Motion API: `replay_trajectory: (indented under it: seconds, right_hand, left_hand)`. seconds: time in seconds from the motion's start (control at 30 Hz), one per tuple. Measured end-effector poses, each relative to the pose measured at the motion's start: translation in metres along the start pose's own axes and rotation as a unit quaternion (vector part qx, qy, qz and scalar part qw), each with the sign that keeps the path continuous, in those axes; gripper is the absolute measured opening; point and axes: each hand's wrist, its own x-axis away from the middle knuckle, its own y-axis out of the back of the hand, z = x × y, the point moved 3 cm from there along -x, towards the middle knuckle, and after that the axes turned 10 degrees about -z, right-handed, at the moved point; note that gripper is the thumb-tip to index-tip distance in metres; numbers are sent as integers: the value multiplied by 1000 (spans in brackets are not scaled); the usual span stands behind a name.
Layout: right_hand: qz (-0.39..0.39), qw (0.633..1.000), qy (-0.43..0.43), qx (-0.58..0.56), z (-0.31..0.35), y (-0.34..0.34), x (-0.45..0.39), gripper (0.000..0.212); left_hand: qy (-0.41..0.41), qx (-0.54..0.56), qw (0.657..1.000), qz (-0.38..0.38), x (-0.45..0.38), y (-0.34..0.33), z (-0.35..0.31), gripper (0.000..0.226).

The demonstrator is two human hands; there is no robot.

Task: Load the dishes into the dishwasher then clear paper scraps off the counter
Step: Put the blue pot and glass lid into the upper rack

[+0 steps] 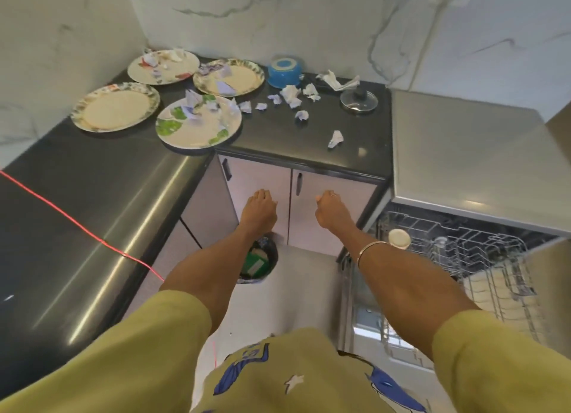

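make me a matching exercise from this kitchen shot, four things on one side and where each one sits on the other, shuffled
Things:
1. blue pot
2. glass lid
3. bin
4. plate with green leaves

Places:
A. on the floor, below the left hand
B. at the counter's front edge, holding paper scraps
C. at the back of the counter, against the marble wall
D. on the counter's right end, next to the steel dishwasher top

Pairs: 1-C, 2-D, 3-A, 4-B
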Motion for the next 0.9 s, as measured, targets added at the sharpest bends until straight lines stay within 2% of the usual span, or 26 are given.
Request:
replay_trajectory:
  seconds: [0.17,0.3,0.5,0.63,0.9]
  right_hand:
    - [-47,997,-7,-53,27,-1,-35,21]
    - [-90,992,-9,-88,35,5,-61,28]
    - [-134,989,-15,-57,23,8,-129,21]
    - [-139,988,-6,-65,9,17,-184,25]
    - [-126,988,-30,-80,-50,43,-299,37]
  left_hand:
    - [16,16,1000,0,-36,11,34,40]
    - [46,41,998,-7,-70,16,44,37]
    - [28,46,999,-7,-130,7,41,43]
    - [23,52,997,-43,-183,4,35,31]
    - [11,37,997,-60,-302,6,1,30]
